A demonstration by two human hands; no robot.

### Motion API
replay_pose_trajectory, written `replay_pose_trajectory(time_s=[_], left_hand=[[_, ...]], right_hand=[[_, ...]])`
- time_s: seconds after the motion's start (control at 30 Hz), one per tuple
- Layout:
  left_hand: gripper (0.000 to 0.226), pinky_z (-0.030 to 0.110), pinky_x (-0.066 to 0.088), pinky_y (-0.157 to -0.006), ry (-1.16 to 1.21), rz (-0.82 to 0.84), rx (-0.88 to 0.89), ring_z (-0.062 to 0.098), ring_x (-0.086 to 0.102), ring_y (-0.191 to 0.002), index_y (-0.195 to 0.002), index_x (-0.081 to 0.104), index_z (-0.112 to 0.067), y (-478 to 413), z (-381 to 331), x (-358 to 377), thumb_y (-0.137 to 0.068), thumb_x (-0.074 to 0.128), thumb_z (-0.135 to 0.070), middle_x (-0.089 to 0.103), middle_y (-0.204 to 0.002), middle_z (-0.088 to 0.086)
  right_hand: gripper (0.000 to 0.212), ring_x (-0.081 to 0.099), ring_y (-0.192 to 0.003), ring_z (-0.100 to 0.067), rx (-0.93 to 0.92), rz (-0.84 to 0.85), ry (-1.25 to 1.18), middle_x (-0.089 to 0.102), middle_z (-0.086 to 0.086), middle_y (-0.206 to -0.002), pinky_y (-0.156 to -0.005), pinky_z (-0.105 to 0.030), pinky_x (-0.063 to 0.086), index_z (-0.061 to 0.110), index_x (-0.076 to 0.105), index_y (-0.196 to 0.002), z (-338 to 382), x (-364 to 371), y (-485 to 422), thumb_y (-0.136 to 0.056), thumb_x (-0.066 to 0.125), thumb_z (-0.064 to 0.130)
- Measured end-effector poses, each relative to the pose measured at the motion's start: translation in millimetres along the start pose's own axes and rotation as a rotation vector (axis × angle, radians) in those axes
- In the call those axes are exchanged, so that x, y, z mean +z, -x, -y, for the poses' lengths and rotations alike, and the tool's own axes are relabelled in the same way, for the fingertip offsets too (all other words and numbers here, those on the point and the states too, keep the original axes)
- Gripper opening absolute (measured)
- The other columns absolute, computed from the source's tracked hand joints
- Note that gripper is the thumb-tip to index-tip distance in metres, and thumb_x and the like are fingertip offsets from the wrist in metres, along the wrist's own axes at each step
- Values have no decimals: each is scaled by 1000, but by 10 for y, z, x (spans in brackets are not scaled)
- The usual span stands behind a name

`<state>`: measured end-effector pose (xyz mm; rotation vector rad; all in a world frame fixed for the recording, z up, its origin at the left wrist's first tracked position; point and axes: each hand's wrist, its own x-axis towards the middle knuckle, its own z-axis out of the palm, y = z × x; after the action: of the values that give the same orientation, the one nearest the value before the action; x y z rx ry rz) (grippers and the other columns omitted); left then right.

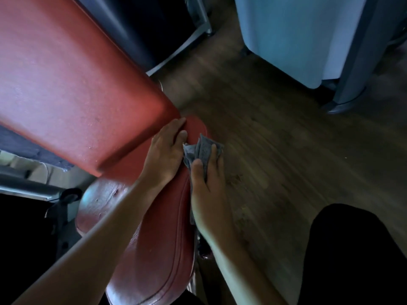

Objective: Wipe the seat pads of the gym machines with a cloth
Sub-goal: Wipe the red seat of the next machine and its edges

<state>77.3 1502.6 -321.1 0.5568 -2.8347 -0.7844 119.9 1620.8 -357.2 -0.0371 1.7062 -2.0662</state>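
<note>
Seat pad point(158, 238) of dark red vinyl with stitched seams runs from the bottom centre up to the middle, seen from above. A larger red back pad point(66, 73) slants across the upper left, its lower edge overhanging the seat's far end.

The left hand point(165, 150) lies flat on the seat pad, fingers straight, fingertips touching the back pad's lower corner; its grip is open and has hold of nothing.

The right hand point(209, 194) sits at the seat's right edge. Its grip is closed around a crumpled grey cloth point(203, 148), thumb and fingers pinching it. The cloth is bunched against the seat's far right edge, just beside the left hand's fingertips.

A wooden floor point(275, 139) spreads to the right. A pale blue panel point(286, 29) stands at the upper right. A dark-clothed knee point(352, 249) fills the lower right.
</note>
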Motion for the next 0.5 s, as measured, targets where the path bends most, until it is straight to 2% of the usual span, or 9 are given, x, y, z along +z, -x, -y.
replay_pose_trajectory(time_s=[0.07,0.1,0.13,0.17,0.2,0.27,0.4,0.43,0.5], left_hand=[[38,32,29,-116,-39,-7,25,16,43,-135,-141,51,-15,-6,4,21,-104,43,-23,50,-145,3],[39,32,29,-116,-57,-7,30,16,43,-135,-141,51,-16,-9,10,26,-104,42,-25,50,-145,2],[39,32,29,-116,-66,-5,26,15,43,-135,-142,50,-17,-10,10,27,-104,42,-25,50,-145,1],[39,31,28,-116,-64,-3,14,14,42,-135,-142,50,-19,-9,7,30,-105,42,-25,50,-146,0],[38,31,28,-115,-60,-1,4,13,42,-135,-142,49,-21,-8,3,36,-105,42,-25,49,-146,-1],[38,32,29,-115,-62,1,8,13,42,-134,-142,49,-23,-12,0,57,-104,42,-27,49,-145,-2],[49,35,32,-115,-53,-6,28,14,45,-133,-140,52,-23,-46,26,89,-95,37,-37,52,-143,-2],[50,35,31,-115,-52,-4,27,13,45,-133,-140,52,-23,-56,29,92,-94,36,-38,52,-143,-2],[52,32,31,-115,-69,4,30,12,44,-133,-140,51,-24,-56,28,91,-94,35,-40,51,-143,-3]], right_hand=[[56,5,-132,22,-54,-35,-11,6,10,-166,-89,14,7,26,16,-158,33,-31,-220,-106,29,43],[55,17,-139,10,-87,-54,-35,21,3,-164,-103,6,15,22,27,-155,37,-36,-399,-105,30,44],[54,33,-140,-1,-92,-77,-65,40,-4,-155,-113,-11,27,18,41,-149,61,-46,-582,-104,31,44],[51,48,-131,-10,-66,-89,-97,55,-6,-141,-113,-27,36,15,53,-140,89,-55,-726,-103,33,43],[47,56,-123,-14,-22,-89,-116,62,-5,-131,-109,-32,41,14,59,-134,118,-73,-788,-104,34,41],[42,54,-126,-13,-28,-98,-83,61,-3,-133,-108,-27,39,16,58,-135,98,-110,-680,-106,34,35],[48,26,-146,-3,-122,-143,-20,34,7,-158,-116,-12,20,23,37,-152,18,-121,-100,-106,33,37],[49,29,-145,-6,-126,-136,-33,36,5,-157,-118,-16,22,21,39,-151,-5,-99,-172,-106,33,39],[49,51,-131,-15,-79,-118,-65,56,-5,-140,-112,-35,39,18,54,-139,-2,-77,-532,-104,32,44]])
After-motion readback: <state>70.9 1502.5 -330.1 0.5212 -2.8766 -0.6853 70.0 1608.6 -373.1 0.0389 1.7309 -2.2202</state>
